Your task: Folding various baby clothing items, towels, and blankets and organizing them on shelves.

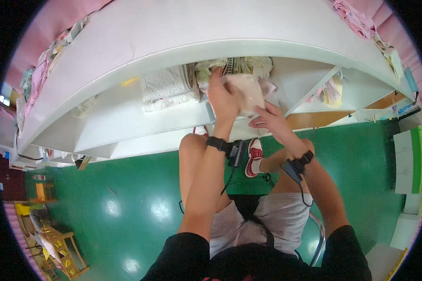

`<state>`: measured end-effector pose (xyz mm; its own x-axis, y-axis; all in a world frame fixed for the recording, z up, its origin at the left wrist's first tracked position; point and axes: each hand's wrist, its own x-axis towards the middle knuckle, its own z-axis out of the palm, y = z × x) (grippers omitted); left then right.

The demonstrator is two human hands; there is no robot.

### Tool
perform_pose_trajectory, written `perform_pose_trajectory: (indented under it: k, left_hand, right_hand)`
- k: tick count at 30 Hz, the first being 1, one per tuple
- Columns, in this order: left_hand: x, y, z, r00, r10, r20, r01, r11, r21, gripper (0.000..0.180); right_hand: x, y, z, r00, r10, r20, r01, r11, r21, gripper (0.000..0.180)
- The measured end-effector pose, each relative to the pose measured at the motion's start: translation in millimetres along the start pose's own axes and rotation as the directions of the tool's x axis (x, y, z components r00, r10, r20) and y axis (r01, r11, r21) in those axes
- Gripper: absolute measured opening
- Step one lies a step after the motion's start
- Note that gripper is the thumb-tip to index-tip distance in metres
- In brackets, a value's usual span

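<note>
A pale cream, flat item, perhaps folded cloth or a soft packet (249, 95), is tilted up at the front of the open white shelf; motion blurs it. My left hand (222, 99) grips its left side, with the fingertips partly hidden. At its lower right corner is my right hand (274, 122), fingers apart and close to the edge; whether they touch it I cannot tell. Behind the item lie crumpled pale green and cream fabrics (259, 66). To the left of my left hand rests a stack of folded white lacy cloth (168, 88).
The white shelf unit (173, 49) curves across the front, with a slanting divider (312, 90) to the right. Pink cloth (354, 18) lies on top at the far right. My knees are below the shelf, over a green floor (145, 187). Wooden chairs (68, 248) stand at lower left.
</note>
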<state>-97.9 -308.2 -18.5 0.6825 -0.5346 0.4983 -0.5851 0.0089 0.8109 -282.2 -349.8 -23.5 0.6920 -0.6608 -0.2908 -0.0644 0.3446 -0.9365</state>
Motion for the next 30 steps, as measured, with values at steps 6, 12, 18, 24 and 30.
perform_pose_trajectory:
  k: [6,12,18,24,30]
  left_hand:
    - [0.1,-12.6,18.2,0.991,0.126,0.036,-0.13,0.905,0.406,0.051]
    - [-20.5,-19.4,15.2,0.875,0.025,0.483,-0.32,0.779,0.539,0.039]
    - [-5.8,20.3,19.9,0.93,0.3,0.212,-0.34,0.922,0.187,0.013]
    - [-8.1,35.5,32.6,0.928,0.303,0.215,-0.317,0.948,0.036,0.012]
    - [-7.4,45.0,34.9,0.913,0.359,0.195,-0.364,0.931,-0.013,0.013]
  right_hand:
    - [47.6,35.8,-8.4,0.96,0.166,-0.226,-0.185,0.981,-0.065,0.049]
    - [-3.8,58.7,-32.4,0.997,0.01,-0.075,-0.036,0.935,-0.352,0.03]
    - [-114.4,-71.8,-77.0,0.675,-0.713,-0.189,0.475,0.616,-0.629,0.011]
    - [-158.8,-251.9,-173.3,0.32,-0.918,-0.236,0.278,0.329,-0.902,0.026]
    - [-70.4,-355.9,-262.9,0.464,-0.881,0.093,0.041,-0.084,-0.996,0.026]
